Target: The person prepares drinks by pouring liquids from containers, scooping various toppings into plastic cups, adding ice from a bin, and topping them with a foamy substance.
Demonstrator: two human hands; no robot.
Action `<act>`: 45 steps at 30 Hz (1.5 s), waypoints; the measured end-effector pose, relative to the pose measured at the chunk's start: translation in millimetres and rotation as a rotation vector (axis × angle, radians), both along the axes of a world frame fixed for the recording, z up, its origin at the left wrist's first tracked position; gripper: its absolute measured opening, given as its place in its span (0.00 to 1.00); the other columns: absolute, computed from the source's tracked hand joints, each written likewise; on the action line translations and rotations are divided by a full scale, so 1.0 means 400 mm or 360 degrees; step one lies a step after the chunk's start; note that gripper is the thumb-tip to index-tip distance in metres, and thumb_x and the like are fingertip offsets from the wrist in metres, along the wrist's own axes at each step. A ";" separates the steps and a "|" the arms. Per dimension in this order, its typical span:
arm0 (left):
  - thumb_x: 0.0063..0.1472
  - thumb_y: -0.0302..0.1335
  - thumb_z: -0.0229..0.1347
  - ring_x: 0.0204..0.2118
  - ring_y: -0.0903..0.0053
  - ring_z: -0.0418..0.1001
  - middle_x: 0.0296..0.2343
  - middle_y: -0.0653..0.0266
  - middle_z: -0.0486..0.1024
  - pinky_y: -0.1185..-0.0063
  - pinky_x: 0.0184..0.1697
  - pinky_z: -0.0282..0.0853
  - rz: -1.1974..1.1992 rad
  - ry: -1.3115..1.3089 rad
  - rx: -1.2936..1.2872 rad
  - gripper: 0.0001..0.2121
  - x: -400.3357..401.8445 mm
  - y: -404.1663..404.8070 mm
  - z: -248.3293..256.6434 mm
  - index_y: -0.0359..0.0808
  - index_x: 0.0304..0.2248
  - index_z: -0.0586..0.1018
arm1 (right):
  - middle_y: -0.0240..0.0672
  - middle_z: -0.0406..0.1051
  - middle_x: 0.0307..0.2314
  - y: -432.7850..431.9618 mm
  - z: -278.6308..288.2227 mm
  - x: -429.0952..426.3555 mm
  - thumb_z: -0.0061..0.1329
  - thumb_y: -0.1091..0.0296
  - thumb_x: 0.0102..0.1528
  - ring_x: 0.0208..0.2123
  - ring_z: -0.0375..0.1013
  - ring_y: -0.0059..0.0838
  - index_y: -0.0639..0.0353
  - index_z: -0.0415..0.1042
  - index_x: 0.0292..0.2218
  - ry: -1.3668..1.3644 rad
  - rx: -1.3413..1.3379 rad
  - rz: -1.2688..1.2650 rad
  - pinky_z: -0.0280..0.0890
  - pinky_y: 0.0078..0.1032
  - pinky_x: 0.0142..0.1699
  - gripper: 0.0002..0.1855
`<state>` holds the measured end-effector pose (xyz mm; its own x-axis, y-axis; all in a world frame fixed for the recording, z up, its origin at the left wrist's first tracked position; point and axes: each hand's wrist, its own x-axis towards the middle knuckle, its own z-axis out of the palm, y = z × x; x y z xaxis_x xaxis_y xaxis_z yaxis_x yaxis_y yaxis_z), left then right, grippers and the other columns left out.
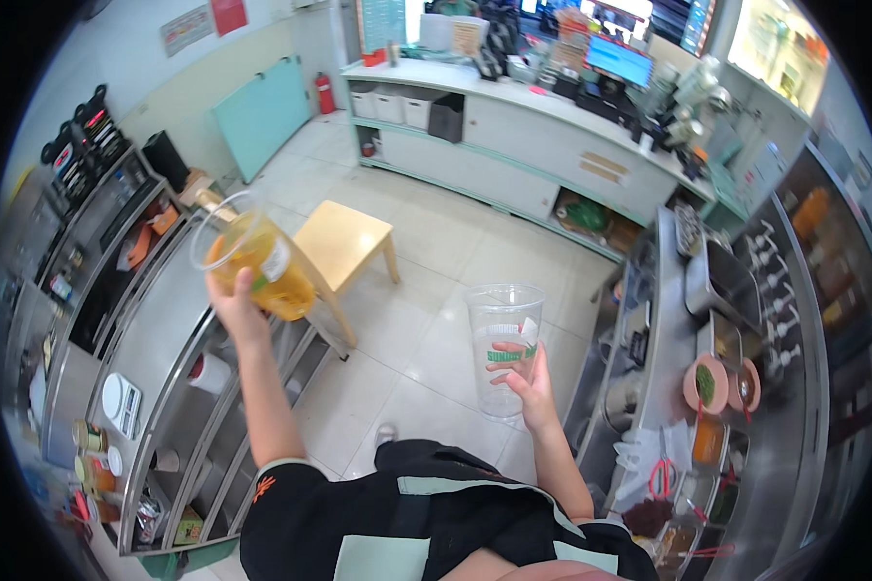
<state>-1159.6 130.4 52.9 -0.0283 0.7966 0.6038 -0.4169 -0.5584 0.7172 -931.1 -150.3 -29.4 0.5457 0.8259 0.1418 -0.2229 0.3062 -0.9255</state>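
Note:
My left hand (238, 309) grips a clear plastic cup (265, 265) of amber liquid, raised above the stainless steel counter at the left. This cup is tilted, its open rim towards the upper left, and a white label is on its side. Over the tiled floor, my right hand (525, 378) holds a clear plastic cup (505, 312) with green printing, close to upright. No liquid shows in that second cup. Its wall lets my fingers be seen through it. The two cups are well apart.
A wooden chair (345, 236) stands ahead. On the left counter (178, 319) are a white scale (122, 405) and jars (91, 436). The right counter (657, 363) bears pink bowls (700, 408), red-handled scissors (663, 476) and ingredient trays. A long white cabinet (509, 131) spans the back.

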 end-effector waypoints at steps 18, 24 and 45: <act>0.40 0.35 0.63 0.39 0.66 0.64 0.36 0.52 0.62 0.75 0.43 0.60 0.1537 0.0744 -0.0347 0.34 -0.865 0.767 -0.386 0.28 0.41 0.57 | 0.47 0.58 0.43 0.533 0.029 -0.398 0.44 0.45 0.45 0.37 0.66 0.36 0.57 0.42 0.52 0.0045 0.0186 -0.0015 0.64 0.29 0.36 0.41; 0.39 0.35 0.64 0.36 0.67 0.66 0.35 0.52 0.65 0.74 0.40 0.63 0.1763 0.0861 -0.0352 0.32 -0.929 0.775 -0.435 0.27 0.39 0.60 | 0.52 0.54 0.44 0.606 0.039 -0.370 0.37 0.44 0.48 0.38 0.65 0.40 0.58 0.41 0.52 0.0480 0.0426 0.0385 0.63 0.32 0.38 0.38; 0.50 0.48 0.44 0.37 0.72 0.69 0.33 0.57 0.69 0.76 0.39 0.65 -0.0860 -0.0307 -0.0672 0.26 -0.376 0.480 0.065 0.32 0.39 0.66 | 0.54 0.52 0.45 0.633 -0.017 -0.423 0.39 0.46 0.48 0.37 0.64 0.44 0.60 0.38 0.53 0.0286 0.0162 0.0513 0.66 0.31 0.35 0.41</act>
